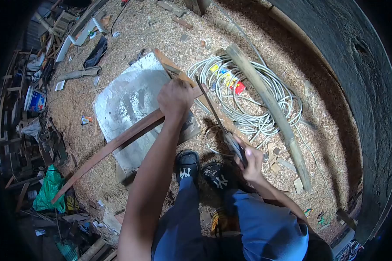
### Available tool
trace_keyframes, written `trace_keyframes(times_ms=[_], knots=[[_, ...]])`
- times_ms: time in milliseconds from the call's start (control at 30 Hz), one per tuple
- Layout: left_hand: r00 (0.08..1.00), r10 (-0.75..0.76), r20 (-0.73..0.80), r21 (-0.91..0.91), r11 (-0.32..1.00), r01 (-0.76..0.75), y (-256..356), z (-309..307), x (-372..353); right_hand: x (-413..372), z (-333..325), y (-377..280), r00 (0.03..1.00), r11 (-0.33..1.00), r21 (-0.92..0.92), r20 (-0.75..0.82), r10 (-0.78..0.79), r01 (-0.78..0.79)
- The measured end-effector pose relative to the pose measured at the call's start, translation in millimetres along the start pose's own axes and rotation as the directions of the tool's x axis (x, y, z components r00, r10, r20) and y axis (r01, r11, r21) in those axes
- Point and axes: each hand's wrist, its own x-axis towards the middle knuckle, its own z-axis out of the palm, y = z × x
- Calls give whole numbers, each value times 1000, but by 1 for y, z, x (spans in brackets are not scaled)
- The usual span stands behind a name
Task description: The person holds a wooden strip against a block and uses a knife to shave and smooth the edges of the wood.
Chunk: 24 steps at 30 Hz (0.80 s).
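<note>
My left hand is closed over a long reddish wooden strip near its far end. The strip slants down to the lower left, across a grey-white board worn on top. My right hand grips the dark handle of a handsaw, its narrow blade pointing up and away. The blade's far part stands right beside the short end of the strip beyond my left hand. Under that end runs a brown plank, partly hidden by my left hand and the saw.
Past the saw lies a coil of pale cable, crossed by a bamboo pole. Wood shavings cover the ground. A green plastic bag and piled scrap wood are at left; a large dark curved slab borders the right.
</note>
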Motion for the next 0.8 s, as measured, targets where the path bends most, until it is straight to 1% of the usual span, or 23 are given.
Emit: trace_keyframes(times_ms=[33,67,100,133,233,267,300,333,367,400,433,500,567,667,700,767,800], knots=[[1000,-7,-22,-18,1000,6,1,0,0,20,5,-8,998,997,-56,25,-55,57],[999,-14,-39,-35,999,13,3,0,-1,43,16,-16,1000,999,-34,7,-17,17],[999,-11,-41,-39,999,9,3,-1,0,64,33,-23,999,1000,-8,-48,-5,5],[999,4,-46,-41,999,-5,1,-1,0,81,41,-16,1000,998,63,-18,6,-5],[999,24,-33,-40,999,-26,-1,1,1,79,36,-23,999,995,93,-8,43,-42],[1000,24,-19,-38,999,-24,-4,2,1,62,30,-22,999,997,70,-27,44,-42],[999,26,-23,-37,999,-27,-1,1,2,38,20,-3,1000,1000,21,-5,-15,15],[1000,24,-20,-20,1000,-24,1,0,2,-3,1,6,999,999,23,29,-23,22],[1000,17,-16,-6,1000,-17,2,0,0,-17,-6,11,997,993,96,-13,77,-76],[1000,10,-12,-2,1000,-10,0,1,-2,-15,-9,9,999,996,69,10,48,-49],[1000,6,-10,4,1000,-6,1,2,-2,-6,-10,2,999,999,43,30,15,-16],[1000,8,-17,4,1000,-8,3,1,1,30,6,-11,999,998,37,26,40,-41],[997,23,-78,-32,999,-26,2,1,-2,76,32,-20,999,997,60,-11,49,-48],[999,14,-42,-28,1000,-15,3,-3,-2,92,39,-23,999,995,84,10,51,-52],[999,19,-41,-28,999,-20,3,-3,-2,81,35,-18,999,995,85,5,49,-49],[999,-19,-37,-28,999,18,3,-1,0,37,16,-2,998,997,-36,6,-69,69],[999,-18,-34,-28,999,17,4,-1,2,11,6,2,999,998,-36,11,-53,54]])
